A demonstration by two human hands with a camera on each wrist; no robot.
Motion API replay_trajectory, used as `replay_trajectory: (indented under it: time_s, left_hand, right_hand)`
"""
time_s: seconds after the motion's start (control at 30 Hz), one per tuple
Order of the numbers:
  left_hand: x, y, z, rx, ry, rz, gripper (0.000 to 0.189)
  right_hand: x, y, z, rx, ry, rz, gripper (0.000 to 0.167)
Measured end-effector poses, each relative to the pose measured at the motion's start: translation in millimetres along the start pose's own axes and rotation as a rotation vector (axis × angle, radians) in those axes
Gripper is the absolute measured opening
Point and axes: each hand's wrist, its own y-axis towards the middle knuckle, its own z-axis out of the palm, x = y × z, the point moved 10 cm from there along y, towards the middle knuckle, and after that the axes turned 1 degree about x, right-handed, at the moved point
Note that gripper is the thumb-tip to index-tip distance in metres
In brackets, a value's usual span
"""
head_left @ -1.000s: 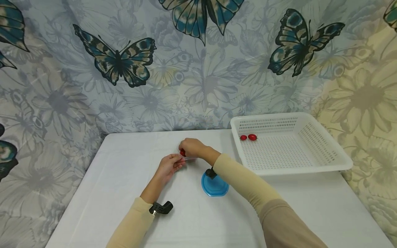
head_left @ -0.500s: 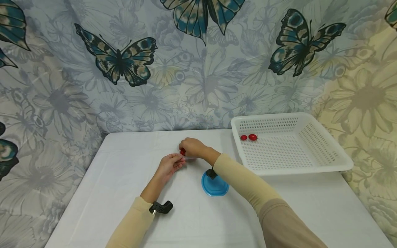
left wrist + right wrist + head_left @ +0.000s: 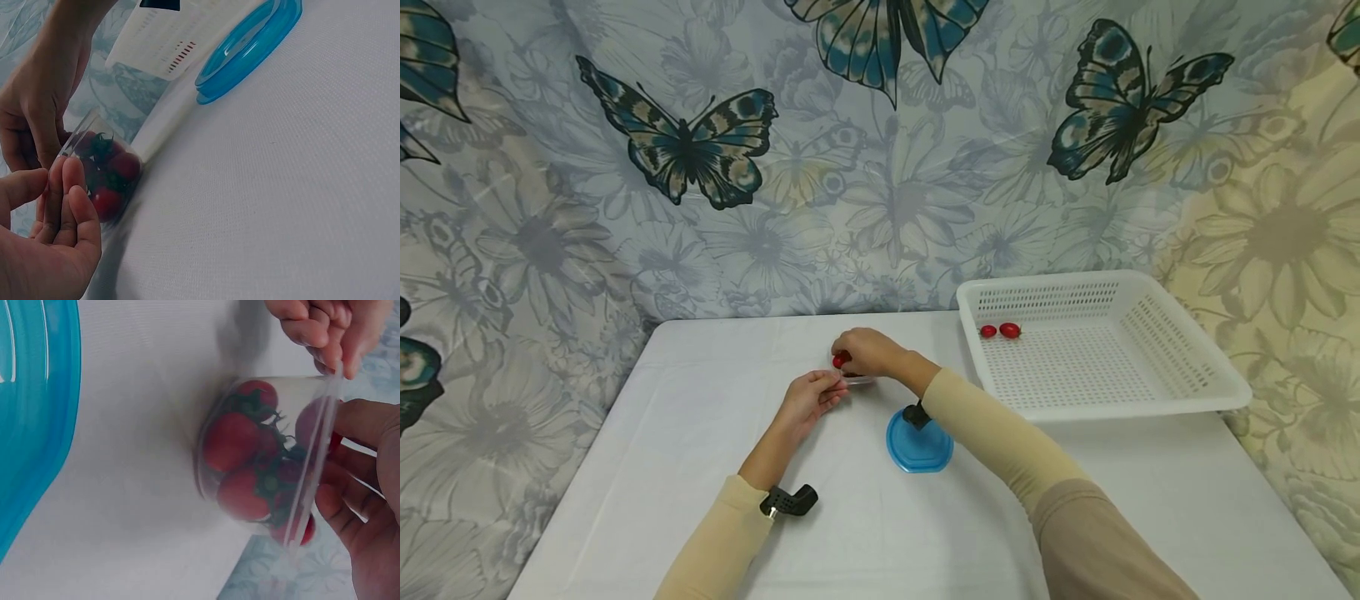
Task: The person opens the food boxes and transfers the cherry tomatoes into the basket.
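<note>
In the head view, my left hand pinches the rim of a small clear plastic container standing on the white table. Over its mouth, my right hand holds a red cherry tomato with bent fingers. Several cherry tomatoes with green stems fill much of the container in the right wrist view. One tomato sits up at the rim there. The left wrist view shows the left thumb meeting the fingers at the rim. Near the right wrist, a blue lid lies on the table.
A white perforated plastic basket stands at the back right of the white-covered table. Two cherry tomatoes lie in its left end. Behind the table hangs a butterfly-print cloth.
My right hand has risen slightly over the container, and the tomato in its fingers shows more clearly. The left hand stays at the rim.
</note>
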Motion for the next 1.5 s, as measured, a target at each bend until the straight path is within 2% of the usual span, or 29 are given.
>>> replay_trajectory:
  time_s: [0.33, 0.63, 0.77, 1.13, 1.5]
  left_hand:
    - [0.6, -0.4, 0.1, -0.007, 0.009, -0.002, 0.030]
    - [3.5, 0.7, -1.6, -0.005, 0.007, -0.004, 0.034]
    - [5.1, 1.0, -2.2, -0.013, 0.003, -0.006, 0.031]
    - [3.9, 0.5, -1.6, -0.020, 0.006, -0.003, 0.026]
    - [2.7, 0.1, -1.1, -0.020, 0.013, -0.004, 0.028]
  right_hand:
    - [-3.4, -6.3, -13.0, -0.032, -0.036, 0.017, 0.023]
    - [-9.3, -9.7, -11.9, -0.017, -0.011, 0.061, 0.022]
    - [-11.8, -11.2, -11.7, -0.009, 0.020, 0.082, 0.024]
    - [-16.1, -12.8, -16.3, -0.025, 0.011, 0.089, 0.029]
    - [-20.1, -19.1, -40.5, -0.078, 0.062, 0.091, 0.026]
